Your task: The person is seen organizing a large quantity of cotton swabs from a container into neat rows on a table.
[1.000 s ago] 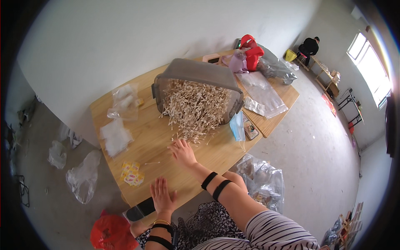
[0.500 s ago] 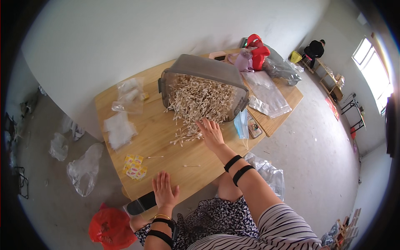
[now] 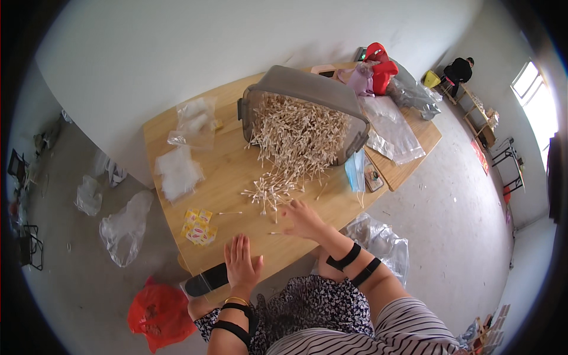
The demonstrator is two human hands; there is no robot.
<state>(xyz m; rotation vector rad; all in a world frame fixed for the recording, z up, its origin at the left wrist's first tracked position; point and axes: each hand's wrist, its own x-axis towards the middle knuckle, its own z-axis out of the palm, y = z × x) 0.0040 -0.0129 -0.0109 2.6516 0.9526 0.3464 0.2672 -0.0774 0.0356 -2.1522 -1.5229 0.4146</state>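
Note:
A grey translucent bin point(image 3: 307, 83) lies on its side on the table, and a heap of cotton swabs point(image 3: 299, 133) spills from its mouth onto the wood. My right hand point(image 3: 306, 222) hovers at the near end of the spill, fingers bent and apart, with nothing visible between them. One lone cotton swab point(image 3: 274, 233) lies beside it, partly covered by the hand. Near the front edge, my left hand point(image 3: 242, 265) rests flat with fingers stretched, next to a dark phone-like slab point(image 3: 208, 280). Another single swab point(image 3: 231, 213) lies beside several small yellow-and-white packets point(image 3: 200, 227).
Clear plastic bags point(image 3: 196, 123) and a stack of white sheets point(image 3: 177, 173) lie on the left of the wooden table point(image 3: 236, 177). A blue mask point(image 3: 355, 171) hangs near the right edge. A red bag point(image 3: 160, 316) sits on the floor. A person point(image 3: 458, 71) sits far off.
My right hand has drawn back from the heap toward the near edge, and more swabs lie spread out before the bin. My left hand stays flat. The whole view has shifted slightly.

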